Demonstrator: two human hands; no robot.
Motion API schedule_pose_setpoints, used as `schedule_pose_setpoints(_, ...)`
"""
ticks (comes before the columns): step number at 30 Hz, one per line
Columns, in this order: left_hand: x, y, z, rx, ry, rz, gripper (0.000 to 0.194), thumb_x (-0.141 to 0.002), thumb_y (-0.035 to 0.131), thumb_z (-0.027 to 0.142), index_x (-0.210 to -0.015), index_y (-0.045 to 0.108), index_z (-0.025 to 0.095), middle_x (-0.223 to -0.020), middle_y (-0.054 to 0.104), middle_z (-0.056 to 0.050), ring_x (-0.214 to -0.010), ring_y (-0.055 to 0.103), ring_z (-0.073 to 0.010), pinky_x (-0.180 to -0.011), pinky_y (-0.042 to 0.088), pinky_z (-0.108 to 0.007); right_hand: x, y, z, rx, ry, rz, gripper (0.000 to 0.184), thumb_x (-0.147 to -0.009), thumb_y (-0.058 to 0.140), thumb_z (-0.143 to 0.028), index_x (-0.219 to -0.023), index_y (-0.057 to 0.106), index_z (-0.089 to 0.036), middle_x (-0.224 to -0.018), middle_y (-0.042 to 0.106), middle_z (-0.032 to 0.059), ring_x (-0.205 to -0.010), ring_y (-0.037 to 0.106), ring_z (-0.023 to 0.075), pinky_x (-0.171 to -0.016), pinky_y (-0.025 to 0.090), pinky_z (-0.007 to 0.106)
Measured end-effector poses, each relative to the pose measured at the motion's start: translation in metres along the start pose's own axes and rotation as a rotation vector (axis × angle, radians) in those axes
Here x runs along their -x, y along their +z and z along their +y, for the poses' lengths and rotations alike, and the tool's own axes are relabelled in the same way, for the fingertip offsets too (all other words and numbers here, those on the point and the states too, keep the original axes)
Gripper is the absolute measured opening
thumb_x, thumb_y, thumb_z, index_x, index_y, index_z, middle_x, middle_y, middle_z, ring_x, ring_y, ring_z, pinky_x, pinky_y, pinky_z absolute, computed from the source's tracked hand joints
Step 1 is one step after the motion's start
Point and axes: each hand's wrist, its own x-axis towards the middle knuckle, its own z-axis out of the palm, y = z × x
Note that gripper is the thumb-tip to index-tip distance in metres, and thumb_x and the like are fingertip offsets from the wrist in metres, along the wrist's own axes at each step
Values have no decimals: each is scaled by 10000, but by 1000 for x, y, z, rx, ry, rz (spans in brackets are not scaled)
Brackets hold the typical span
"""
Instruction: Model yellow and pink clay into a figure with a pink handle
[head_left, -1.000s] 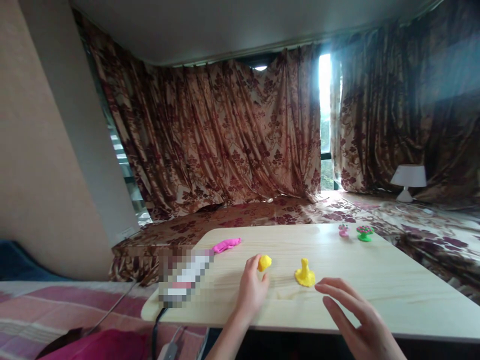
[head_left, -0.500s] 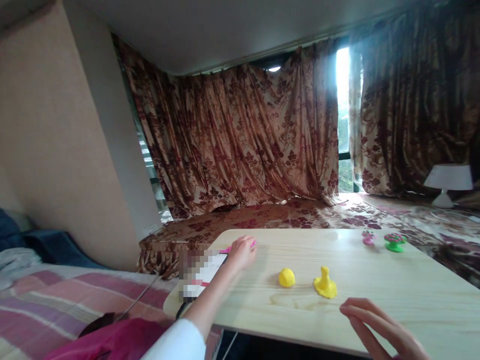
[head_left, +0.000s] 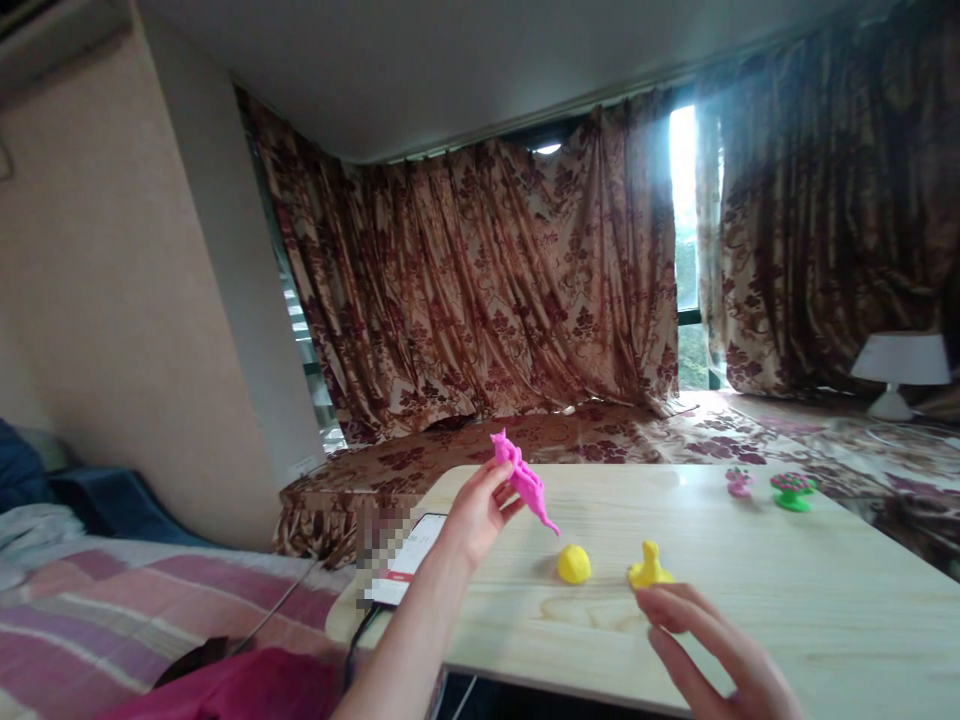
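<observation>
My left hand is closed on a pink clay cat-like figure, held up over the table with its pointed ears at the top and its thin tail hanging down to the right. A yellow clay ball sits on the table below the tail. Further right stands a yellow clay piece with a flat base and an upright knob. My right hand holds nothing, thumb and fingers apart. Its fingertips overlap the near edge of that yellow piece; whether they touch it I cannot tell.
A phone with a lit screen and a cable lies at the left end of the pale wooden table. At the far right stand a small pink clay piece and a green one with pink dots. A white lamp is behind.
My left hand has lifted the pink figure off the table's far left and brought it slightly right. My right hand has moved left, to the yellow knobbed piece.
</observation>
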Motion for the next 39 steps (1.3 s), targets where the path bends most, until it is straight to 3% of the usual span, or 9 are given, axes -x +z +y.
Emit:
schedule_pose_setpoints(3, 46, 26, -9, 239, -17, -33, 247, -850, 613, 262, -1092, 605, 213, -1066, 666, -46, -989, 637, -197, -877, 509, -356, -17, 21, -11, -23, 166, 21, 361, -800, 632, -271, -1158, 610, -232, -1122, 673, 83, -900, 690, 201, -732, 590, 261)
schedule_pose_setpoints(6, 73, 44, -20, 401, -29, -22, 192, -846, 615, 234, -1037, 622, 214, -1027, 688, -53, -1004, 638, -204, -906, 494, -371, -28, 37, -12, -174, 321, -12, 374, -816, 611, -323, -1172, 596, -209, -1034, 704, 83, -826, 698, 192, -683, 590, 274)
schedule_pose_setpoints(10, 81, 52, -31, 488, -46, -4, 151, -849, 609, 197, -997, 639, 189, -957, 709, -62, -923, 663, -196, -856, 515, -362, -27, 40, -6, -278, 393, -36, 223, -830, 597, -352, -973, 688, -207, -786, 728, 36, -699, 687, 169, -653, 564, 251)
schedule_pose_setpoints(15, 90, 53, -34, 510, -36, 7, 169, -846, 611, 173, -1009, 656, 171, -947, 712, -62, -904, 659, -183, -864, 502, -342, -24, 34, -14, -329, 402, -100, 273, -839, 580, -361, -1068, 668, -241, -818, 708, 35, -702, 649, 159, -618, 529, 237)
schedule_pose_setpoints(21, 105, 62, -26, 469, 33, 78, 134, -827, 634, 193, -950, 676, 160, -917, 713, -67, -872, 655, -181, -840, 497, -328, -31, 35, -24, -401, 498, -102, 209, -787, 636, -405, -847, 741, -234, -616, 581, 0, -597, 532, 131, -565, 452, 227)
schedule_pose_setpoints(27, 107, 65, -25, 521, 59, 194, 207, -758, 707, 198, -962, 676, 174, -913, 703, -52, -876, 663, -196, -819, 513, -330, -26, 42, -19, -588, 685, -102, 351, -776, 609, -494, -795, 713, -160, -583, 587, 6, -486, 555, 108, -440, 460, 210)
schedule_pose_setpoints(32, 108, 61, -24, 458, 56, 175, 137, -765, 687, 180, -903, 681, 175, -883, 708, -43, -830, 678, -179, -779, 546, -309, -28, 42, -25, -620, 751, -102, 332, -739, 655, -470, -711, 692, -141, -541, 553, -14, -425, 512, 77, -369, 395, 167)
schedule_pose_setpoints(36, 90, 38, -8, 221, 193, 266, 123, -842, 590, 237, -954, 643, 236, -967, 687, -10, -917, 662, -181, -811, 546, -332, -23, 28, -19, -609, 785, -84, 330, -727, 661, -468, -641, 670, -149, -522, 542, -21, -408, 492, 76, -363, 387, 169)
schedule_pose_setpoints(39, 48, 10, 7, 40, 313, 373, 217, -925, 473, 251, -1126, 551, 276, -1158, 603, 5, -1044, 593, -153, -880, 507, -325, -11, 7, -8, -592, 828, -65, 320, -713, 675, -473, -681, 698, -155, -544, 571, -11, -464, 522, 98, -432, 448, 191)
